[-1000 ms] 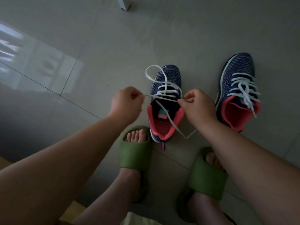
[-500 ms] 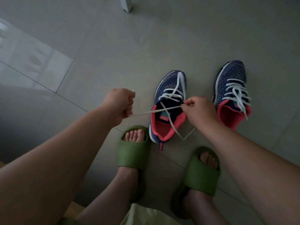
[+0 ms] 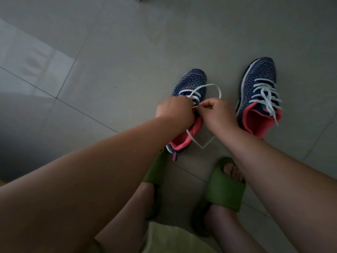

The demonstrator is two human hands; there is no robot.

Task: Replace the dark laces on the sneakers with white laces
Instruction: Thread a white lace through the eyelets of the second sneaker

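The white lace (image 3: 217, 90) is threaded through the lower eyelets of the left-hand sneaker (image 3: 189, 84), which stands on the tiled floor (image 3: 118, 52) just ahead of the person's feet. One end of the lace is pinched by the right hand (image 3: 217, 114) between thumb and fingertip, with a loop arching up over the toe of the shoe. The left hand (image 3: 175, 110) is curled over the tongue area, touching the shoe; its fingers are turned away from the camera, so whether the lace is gripped by it cannot be told. A second strand trails out of the pink collar onto the floor. The other sneaker (image 3: 259, 92), well to the right, is already laced in white, with its ends hanging loose over the collar. No dark lace is seen anywhere.

The step in hand is judged to be the threading of an upper eyelet. An eyelet could be missed or skipped, since the spot is hidden under the left hand and the light is dim. The two ends could also be left uneven if too much slack is drawn through one side, and the trailing strand could be caught under a green slipper (image 3: 226, 187).

No brand, label or writing can be read.
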